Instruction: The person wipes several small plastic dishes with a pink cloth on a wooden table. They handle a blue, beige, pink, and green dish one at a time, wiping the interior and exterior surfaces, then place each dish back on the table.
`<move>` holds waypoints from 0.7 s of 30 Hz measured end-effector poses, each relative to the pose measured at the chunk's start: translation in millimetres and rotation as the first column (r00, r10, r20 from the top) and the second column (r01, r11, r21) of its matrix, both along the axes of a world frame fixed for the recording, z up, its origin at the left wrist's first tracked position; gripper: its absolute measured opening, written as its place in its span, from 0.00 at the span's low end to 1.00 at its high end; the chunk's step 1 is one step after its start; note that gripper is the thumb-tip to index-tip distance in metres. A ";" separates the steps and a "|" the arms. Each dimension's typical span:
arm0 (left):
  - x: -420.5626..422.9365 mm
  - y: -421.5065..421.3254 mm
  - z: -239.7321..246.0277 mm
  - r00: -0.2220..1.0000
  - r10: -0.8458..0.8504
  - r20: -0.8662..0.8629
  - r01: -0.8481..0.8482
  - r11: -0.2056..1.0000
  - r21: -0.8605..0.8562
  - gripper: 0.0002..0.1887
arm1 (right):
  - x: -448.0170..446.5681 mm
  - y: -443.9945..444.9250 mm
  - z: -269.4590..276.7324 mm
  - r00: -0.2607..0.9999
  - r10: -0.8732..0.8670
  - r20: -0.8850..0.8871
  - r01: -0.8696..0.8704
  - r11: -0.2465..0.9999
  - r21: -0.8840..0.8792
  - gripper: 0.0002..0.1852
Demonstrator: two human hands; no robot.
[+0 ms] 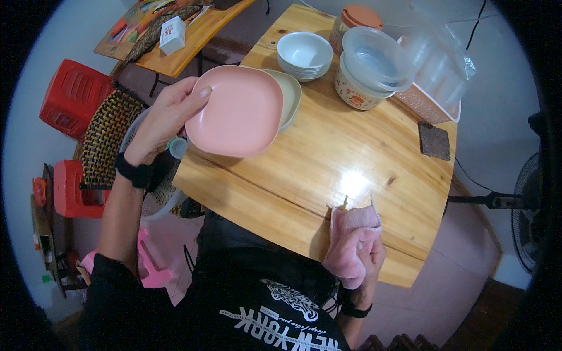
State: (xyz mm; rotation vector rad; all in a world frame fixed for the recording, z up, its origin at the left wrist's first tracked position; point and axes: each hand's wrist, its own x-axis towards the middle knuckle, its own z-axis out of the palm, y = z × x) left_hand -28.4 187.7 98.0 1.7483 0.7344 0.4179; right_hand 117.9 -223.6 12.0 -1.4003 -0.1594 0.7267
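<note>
My left hand (178, 103) grips a pink square plate (237, 116) with rounded corners by its left rim, thumb on the inner face. The plate is over the far left part of the wooden table (325, 162). Behind it, a cream-coloured plate (290, 94) of similar shape is partly hidden. Near the table's front edge, my right hand (373, 256) holds a bunched pink cloth (353, 239), one end of which hangs loose towards the tabletop. Beyond the plates stands a stack of white bowls (304, 52).
Clear plastic tubs (373, 59) sit in a patterned white bucket (358, 90). Nearby are an orange-lidded jar (362, 16), a pink basket (432, 103) with plastic bags and a dark square pad (434, 141). A fan (524, 215) stands right; red stools (72, 98) stand left.
</note>
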 end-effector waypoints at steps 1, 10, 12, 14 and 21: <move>4.8 6.0 -1.7 1.000 -0.017 -0.013 0.017 1.000 0.005 0.20 | 0.0 1.5 0.2 1.000 -0.004 -0.007 0.004 1.000 0.009 0.22; 44.4 43.7 -34.5 0.988 -0.101 -0.113 0.103 0.995 0.014 0.20 | 1.2 1.5 -3.3 0.998 0.022 0.063 -0.020 0.999 -0.027 0.20; 48.6 49.9 -41.9 0.981 -0.126 -0.149 0.129 0.992 0.015 0.21 | 0.6 0.8 -3.7 0.998 0.010 0.054 -0.010 1.000 -0.014 0.21; 51.2 53.9 -46.7 0.971 -0.120 -0.205 0.128 0.991 0.024 0.23 | -0.2 0.0 -4.4 0.997 0.014 0.076 -0.012 1.000 -0.025 0.21; 54.7 49.6 -44.7 0.956 -0.061 -0.288 0.118 0.976 0.185 0.18 | -1.1 -2.6 -11.5 0.993 0.004 0.118 -0.004 1.000 -0.003 0.24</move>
